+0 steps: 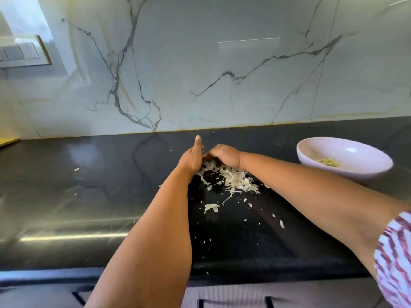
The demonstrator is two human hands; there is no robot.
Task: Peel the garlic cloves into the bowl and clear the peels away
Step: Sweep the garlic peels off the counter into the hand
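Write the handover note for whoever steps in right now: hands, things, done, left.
Left hand: open, edge-on against the far side of the peel pile, thumb up.
Right hand: cupped over the pile's far edge; grip unclear.
Bowl: right on the counter, peeled garlic inside.
Done: peeling, apparently.
Left: gather the pile and the scattered bits, clear them away.

I can read no text, label, brand, number or sign anywhere in front of me. The pale bowl (343,160) to my right carries no marking that I can make out, and the switch plate (23,52) on the wall at my upper left shows only plain rockers, blurred by glare.
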